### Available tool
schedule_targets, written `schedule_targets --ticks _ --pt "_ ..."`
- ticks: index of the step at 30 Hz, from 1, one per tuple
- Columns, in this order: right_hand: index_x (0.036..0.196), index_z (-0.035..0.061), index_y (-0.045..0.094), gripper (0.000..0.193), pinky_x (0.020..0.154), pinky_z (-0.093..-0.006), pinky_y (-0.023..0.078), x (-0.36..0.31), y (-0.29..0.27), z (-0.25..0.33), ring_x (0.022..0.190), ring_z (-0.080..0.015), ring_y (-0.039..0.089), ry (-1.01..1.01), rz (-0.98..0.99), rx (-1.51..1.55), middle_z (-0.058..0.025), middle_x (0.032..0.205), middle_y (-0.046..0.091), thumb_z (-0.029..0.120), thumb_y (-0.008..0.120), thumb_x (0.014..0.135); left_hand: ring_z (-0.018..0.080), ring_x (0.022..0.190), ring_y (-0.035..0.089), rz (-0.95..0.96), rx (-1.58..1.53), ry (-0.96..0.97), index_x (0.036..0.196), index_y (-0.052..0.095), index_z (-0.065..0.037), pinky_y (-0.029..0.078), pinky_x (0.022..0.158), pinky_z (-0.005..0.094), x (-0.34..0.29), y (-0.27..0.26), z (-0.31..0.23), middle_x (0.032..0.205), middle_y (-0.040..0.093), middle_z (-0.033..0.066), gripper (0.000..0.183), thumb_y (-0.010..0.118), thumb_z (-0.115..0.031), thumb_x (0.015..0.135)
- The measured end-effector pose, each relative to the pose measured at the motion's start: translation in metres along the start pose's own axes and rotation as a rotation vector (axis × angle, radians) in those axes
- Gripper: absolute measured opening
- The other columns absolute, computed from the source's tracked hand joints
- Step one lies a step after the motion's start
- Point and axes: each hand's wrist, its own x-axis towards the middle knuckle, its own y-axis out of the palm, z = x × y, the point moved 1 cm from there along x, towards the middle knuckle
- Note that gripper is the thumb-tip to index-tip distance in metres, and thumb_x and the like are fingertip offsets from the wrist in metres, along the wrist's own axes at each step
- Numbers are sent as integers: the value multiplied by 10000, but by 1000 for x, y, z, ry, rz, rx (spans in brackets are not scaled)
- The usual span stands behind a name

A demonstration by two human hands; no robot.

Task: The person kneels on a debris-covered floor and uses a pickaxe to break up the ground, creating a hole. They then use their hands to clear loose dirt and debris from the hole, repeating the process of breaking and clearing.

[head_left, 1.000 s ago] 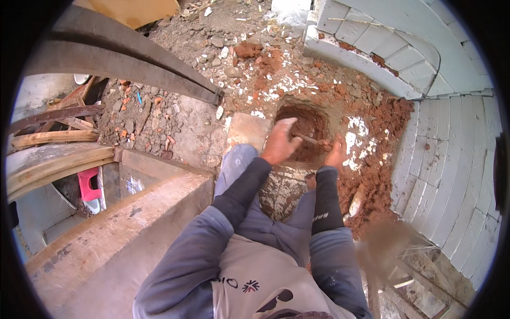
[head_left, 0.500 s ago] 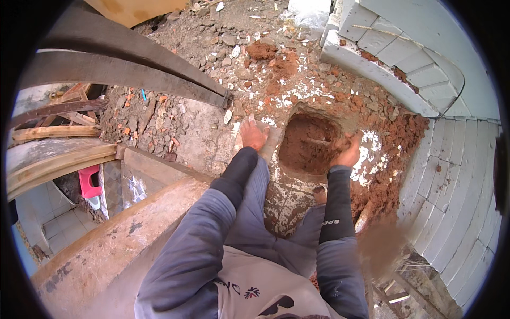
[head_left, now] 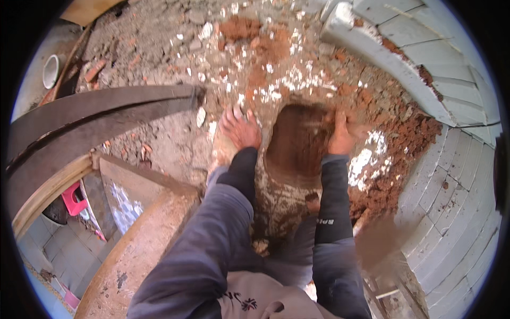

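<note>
Hole (head_left: 297,146) points roughly forward, long axis front to back

Yep, just 1, kinda a rounded rectangle, between left hand (head_left: 240,128), unclenched with fingers spread, and right hand (head_left: 341,137) at its right rim, too blurry to tell the grip. Crumbly red soil (head_left: 413,144), smooth gray wall (head_left: 451,204) off right.

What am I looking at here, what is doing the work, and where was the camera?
There is no machine, just a person's two bare hands. Every picture comes from a wide fisheye camera worn on the head, so straight edges bend. The left hand, fingers spread, is left of a dark, roughly rectangular earthen hole. The right hand is at the hole's right edge; blur hides whether it grips anything. Loose reddish-brown soil lies farther right, beside a pale grey, jointed wall.
</note>
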Motion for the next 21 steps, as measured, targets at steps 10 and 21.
schedule_targets --ticks 10,21 --pt "977 14 673 180 845 -251 501 -127 -77 -8 897 -186 628 -3 -156 -380 -92 947 673 180 614 1014 366 1374 352 14 -8 7 1366 480 -55 217 1142 567 6 2 -19 1442 451 159 487 531 -344 977" --pt "992 43 578 247 523 -321 450 -104 -101 223 541 -155 476 -282 83 222 -60 800 575 282 521 1014 363 1382 347 -41 1 21 1359 492 -57 212 1145 574 -3 1 1 1439 461 147 491 553 -355 973"
